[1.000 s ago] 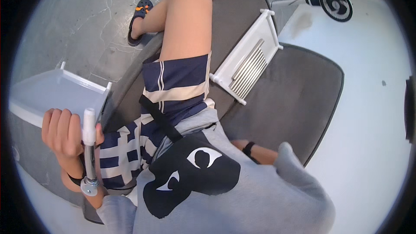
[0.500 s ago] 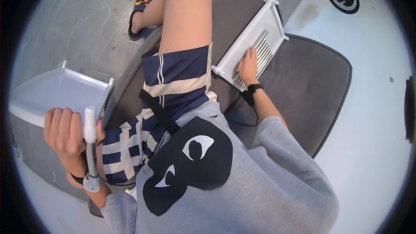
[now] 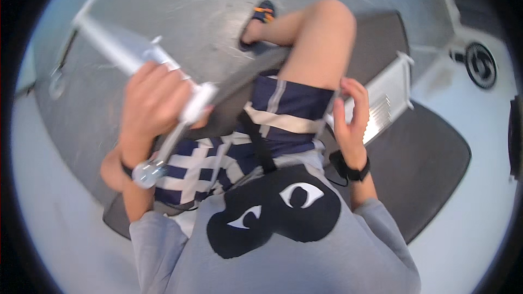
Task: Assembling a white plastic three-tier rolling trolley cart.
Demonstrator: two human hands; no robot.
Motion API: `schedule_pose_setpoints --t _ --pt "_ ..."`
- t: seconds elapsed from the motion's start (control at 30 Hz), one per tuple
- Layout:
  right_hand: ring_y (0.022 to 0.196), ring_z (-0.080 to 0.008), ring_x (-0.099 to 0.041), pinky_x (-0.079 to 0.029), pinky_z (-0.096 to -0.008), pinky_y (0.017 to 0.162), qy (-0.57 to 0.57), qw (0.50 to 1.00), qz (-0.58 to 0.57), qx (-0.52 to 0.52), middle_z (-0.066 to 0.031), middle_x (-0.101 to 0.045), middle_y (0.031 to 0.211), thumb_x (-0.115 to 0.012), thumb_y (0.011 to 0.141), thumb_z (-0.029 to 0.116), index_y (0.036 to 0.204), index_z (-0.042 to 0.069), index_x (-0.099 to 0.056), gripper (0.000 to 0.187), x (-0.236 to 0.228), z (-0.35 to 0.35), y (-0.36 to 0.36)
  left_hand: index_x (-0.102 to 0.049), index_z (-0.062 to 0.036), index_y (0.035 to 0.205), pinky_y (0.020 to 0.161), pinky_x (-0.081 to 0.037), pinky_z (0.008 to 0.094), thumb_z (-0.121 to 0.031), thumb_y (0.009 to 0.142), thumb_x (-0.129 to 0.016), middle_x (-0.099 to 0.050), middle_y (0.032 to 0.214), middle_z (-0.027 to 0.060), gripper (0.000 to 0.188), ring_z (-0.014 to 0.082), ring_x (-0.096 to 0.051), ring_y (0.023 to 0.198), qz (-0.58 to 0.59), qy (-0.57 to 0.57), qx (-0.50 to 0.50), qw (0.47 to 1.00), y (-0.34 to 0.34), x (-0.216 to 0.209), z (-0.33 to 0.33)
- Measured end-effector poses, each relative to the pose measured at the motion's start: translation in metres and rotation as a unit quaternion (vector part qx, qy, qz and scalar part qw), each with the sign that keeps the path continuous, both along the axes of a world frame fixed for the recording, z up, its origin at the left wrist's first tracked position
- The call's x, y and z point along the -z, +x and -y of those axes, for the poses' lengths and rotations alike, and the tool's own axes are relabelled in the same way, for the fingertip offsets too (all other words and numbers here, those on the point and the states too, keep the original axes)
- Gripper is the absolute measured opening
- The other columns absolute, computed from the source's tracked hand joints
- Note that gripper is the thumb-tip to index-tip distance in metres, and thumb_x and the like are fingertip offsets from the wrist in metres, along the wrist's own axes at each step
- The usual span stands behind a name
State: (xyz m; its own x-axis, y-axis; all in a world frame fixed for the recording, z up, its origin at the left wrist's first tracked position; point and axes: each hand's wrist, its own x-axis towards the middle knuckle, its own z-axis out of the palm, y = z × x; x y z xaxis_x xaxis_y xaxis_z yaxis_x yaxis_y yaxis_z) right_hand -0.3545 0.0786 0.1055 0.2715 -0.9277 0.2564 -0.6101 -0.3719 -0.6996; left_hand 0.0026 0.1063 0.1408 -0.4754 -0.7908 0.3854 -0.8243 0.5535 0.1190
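Observation:
A white plastic shelf tray (image 3: 111, 43), blurred by motion, is tilted up off the floor at my left. My left hand (image 3: 155, 98) is closed around its near corner, by a white sleeve (image 3: 200, 100) with a metal leg (image 3: 174, 144). That leg ends in a round, clear caster wheel (image 3: 149, 174). Above my lap, my right hand (image 3: 353, 122) is off any object, thumb and fingers apart and slightly curled. Behind it, a second white tray (image 3: 402, 79) lies on the grey seat, holding several metal tubes (image 3: 381, 117), partly hidden by the hand.
I sit on a grey cushioned seat (image 3: 436, 158) that reaches out to my right. A black and white fan (image 3: 480, 65) stands at the far right near a white wall. Grey floor (image 3: 190, 16) lies ahead, with my foot in a dark clog (image 3: 259, 24).
The left hand has lifted and tilted the white tray, bringing it up and to the right. My right hand has come off the metal tubes toward my lap. The view has shifted.

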Motion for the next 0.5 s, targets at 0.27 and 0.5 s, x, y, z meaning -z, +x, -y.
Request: schedule_pose_setpoints --t 0.27,0.5 --pt "0.075 -0.0148 -0.063 -0.052 -0.0279 0.068 0.613 0.738 0.178 -0.217 -0.0086 -0.067 0.087 -0.051 0.1 0.031 0.106 -0.001 -0.059 0.034 -0.015 -0.027 0.163 -0.052 -0.0086 0.066 0.06 -0.039 0.0331 -0.036 0.069 -0.071 -0.048 0.064 0.0044 0.033 0.0214 -0.05 0.062 0.002 -0.015 -0.036 0.999 0.006 0.027 0.032" --pt "0.073 -0.0168 -0.065 -0.051 -0.0275 0.065 0.585 0.695 0.385 -0.166 -0.0121 -0.066 0.083 -0.058 0.096 0.028 0.102 -0.001 -0.057 0.03 0.001 -0.017 0.236 -0.054 -0.0075 0.068 0.057 -0.036 0.0329 -0.046 0.074 -0.073 -0.048 0.063 0.0047 0.044 0.0224 -0.048 0.059 -0.026 -0.133 -0.169 0.976 0.015 0.035 0.046"
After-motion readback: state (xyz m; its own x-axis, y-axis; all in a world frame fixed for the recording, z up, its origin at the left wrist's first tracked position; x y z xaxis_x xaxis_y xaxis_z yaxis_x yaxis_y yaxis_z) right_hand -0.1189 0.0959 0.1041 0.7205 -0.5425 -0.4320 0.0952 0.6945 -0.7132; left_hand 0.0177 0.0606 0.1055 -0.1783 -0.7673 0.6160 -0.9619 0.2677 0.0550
